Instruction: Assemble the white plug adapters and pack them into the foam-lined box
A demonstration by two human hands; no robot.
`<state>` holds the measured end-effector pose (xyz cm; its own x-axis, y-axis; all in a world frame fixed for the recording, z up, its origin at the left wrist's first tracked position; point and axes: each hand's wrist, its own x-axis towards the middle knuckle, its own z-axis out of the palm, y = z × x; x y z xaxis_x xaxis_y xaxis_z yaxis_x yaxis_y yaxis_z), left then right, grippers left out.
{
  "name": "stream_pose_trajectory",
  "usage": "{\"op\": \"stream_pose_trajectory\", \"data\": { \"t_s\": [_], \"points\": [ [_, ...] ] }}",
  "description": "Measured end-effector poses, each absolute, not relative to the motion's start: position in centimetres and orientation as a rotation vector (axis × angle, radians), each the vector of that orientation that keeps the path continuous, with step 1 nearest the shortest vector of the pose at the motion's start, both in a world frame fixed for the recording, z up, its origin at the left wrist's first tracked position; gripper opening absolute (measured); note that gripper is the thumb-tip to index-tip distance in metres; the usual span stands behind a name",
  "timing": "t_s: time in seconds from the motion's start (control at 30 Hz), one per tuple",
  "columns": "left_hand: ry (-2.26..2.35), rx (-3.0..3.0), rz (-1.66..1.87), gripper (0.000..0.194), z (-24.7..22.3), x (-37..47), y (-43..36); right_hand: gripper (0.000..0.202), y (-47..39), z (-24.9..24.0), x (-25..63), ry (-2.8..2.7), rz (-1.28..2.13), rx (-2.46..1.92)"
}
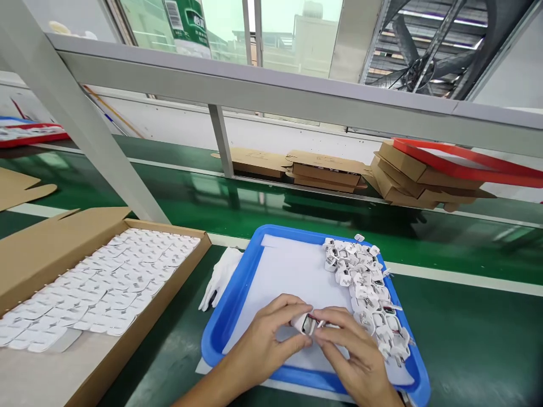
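Above the blue tray (237,282), my left hand (271,333) pinches a small white plug housing (302,324) between thumb and fingers. Its open end shows a dark inside and some dark red wire. My right hand (350,345) has its fingertips closed at the same housing's right side, on a small piece by the wires whose exact shape is partly hidden. Along the tray's right side lie several similar white plug housings (360,282), some with metal pins and red wires showing. White paper (292,277) lines the tray.
A cardboard box (127,339) with rows of flat white pieces (106,282) stands open at left. White gloves (220,277) lie between box and tray. Flattened cartons (322,169) and a red tray (466,161) sit behind the green belt (263,200). A metal frame bar (297,90) crosses above.
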<state>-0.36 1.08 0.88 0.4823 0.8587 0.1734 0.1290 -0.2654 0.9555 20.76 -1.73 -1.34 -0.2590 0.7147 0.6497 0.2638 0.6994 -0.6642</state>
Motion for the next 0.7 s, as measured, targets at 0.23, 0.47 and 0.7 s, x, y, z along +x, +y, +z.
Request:
{"op": "stream_pose_trajectory", "data": {
  "t_s": [0.23,0.47,0.7],
  "points": [
    [0.901,1.787,0.973,0.032,0.6,-0.5,1.4,0.048,-1.9,-1.2,21.1,-1.924,0.472,-0.782],
    [0.884,1.780,0.974,0.034,0.8,-0.6,0.9,0.047,-1.8,-0.9,21.6,-1.930,0.386,-0.721],
    [0.926,1.753,0.952,0.036,0.6,-0.9,0.1,0.048,-2.1,-0.7,21.4,-1.973,0.378,-0.717]
  ]
}}
